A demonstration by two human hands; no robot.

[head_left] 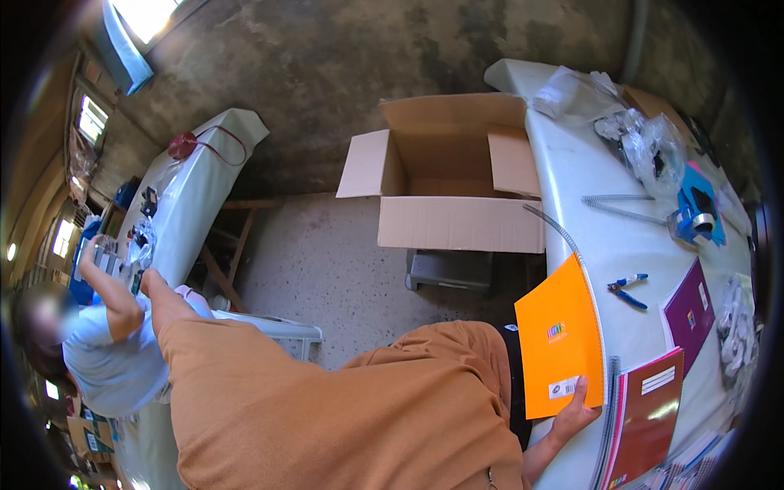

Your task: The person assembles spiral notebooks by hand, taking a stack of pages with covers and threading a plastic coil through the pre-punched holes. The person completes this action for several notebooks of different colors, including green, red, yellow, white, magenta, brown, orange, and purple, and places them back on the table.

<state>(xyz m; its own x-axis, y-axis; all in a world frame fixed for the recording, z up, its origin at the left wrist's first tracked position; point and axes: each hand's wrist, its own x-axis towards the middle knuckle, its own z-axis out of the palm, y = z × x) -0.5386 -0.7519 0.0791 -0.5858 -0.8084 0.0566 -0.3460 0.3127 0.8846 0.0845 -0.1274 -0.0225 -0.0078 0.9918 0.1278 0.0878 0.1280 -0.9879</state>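
Head view: the right hand [574, 415] grips the lower edge of an orange notebook [561, 339], thumb laid over its cover beside a white label. The notebook stands tilted at the near edge of the white desk [596, 237], its spiral binding toward the desk. The left hand [151, 283] sits at the end of an arm in a tan sleeve reaching far out to the left; whether it is wide, narrow or holding anything I cannot tell.

Just right of the notebook lies a red notebook [649, 412], and beyond that a purple notebook [690, 314]. Blue-handled pliers [626, 290] lie on the desk between the orange and purple covers. Farther from the notebook, a loose wire spiral [618, 204], a blue tape dispenser [696, 216] and clear plastic bags [653, 147] sit on the desk.

An open cardboard box [445, 175] stands beside the desk, beyond the notebook, above the concrete floor. Far to the left of the notebook, another person in a light blue shirt [106, 359] works at a second white desk [192, 196].
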